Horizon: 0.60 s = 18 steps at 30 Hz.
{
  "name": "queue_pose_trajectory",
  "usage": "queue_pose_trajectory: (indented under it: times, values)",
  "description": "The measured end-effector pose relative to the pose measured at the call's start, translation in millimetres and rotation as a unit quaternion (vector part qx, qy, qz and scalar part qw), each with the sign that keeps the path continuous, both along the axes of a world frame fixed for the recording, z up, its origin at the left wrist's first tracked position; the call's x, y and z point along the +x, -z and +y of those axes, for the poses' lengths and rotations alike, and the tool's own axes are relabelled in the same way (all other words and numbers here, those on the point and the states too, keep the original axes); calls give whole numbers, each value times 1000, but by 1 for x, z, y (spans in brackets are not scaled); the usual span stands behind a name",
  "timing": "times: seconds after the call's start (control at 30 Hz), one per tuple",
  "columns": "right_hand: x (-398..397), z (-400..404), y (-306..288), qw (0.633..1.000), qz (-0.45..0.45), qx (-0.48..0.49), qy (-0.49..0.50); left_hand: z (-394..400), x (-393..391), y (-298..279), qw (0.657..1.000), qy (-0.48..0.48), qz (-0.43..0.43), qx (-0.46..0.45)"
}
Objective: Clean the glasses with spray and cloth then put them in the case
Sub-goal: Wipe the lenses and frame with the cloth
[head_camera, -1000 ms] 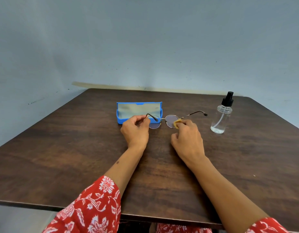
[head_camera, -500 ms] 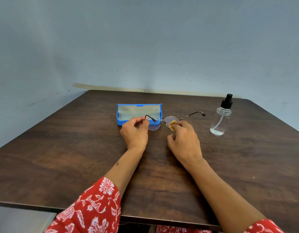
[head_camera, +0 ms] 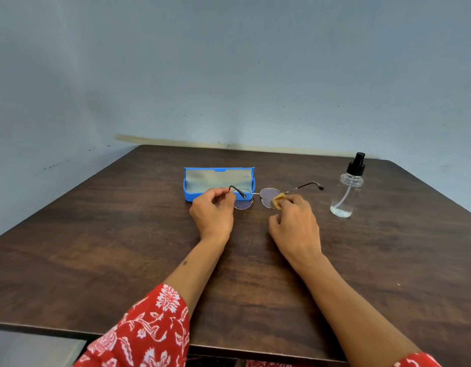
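Two hands work low over the dark wood-grain counter: left hand pinches the round wire-frame glasses at a temple, right hand pinches a small yellow cloth against a lens. Frame looks light, thin, bendy; lenses prob. fragile, so hold by rim/temple. Behind: open blue hard case; clear plastic spray bottle stands well right.

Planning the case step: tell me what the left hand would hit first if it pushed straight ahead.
Probably the blue case: the left hand, pinching the glasses, points at its front wall; the gap between them is unclear.
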State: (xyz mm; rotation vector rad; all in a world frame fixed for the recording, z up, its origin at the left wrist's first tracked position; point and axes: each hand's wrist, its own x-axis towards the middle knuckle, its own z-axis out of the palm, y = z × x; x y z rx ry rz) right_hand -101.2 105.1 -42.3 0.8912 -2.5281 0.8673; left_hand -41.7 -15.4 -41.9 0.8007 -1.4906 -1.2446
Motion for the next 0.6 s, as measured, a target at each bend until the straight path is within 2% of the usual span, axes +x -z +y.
queue_pose_trajectory:
  times: [0.13, 0.3, 0.47, 0.6]
  values:
    - [4, -3, 0, 999, 17, -3, -49, -1, 0, 0, 1000, -3, 3, 10]
    - [-1, 1, 0, 1000, 1, -13, 7, 0, 0, 0, 1000, 2, 4, 7]
    - [4, -3, -1, 999, 18, -5, -49, 0, 1, -1, 1000, -3, 1, 7]
    - [0, 0, -1, 1000, -2, -10, 9, 1, 1, -2, 1000, 5, 7, 6]
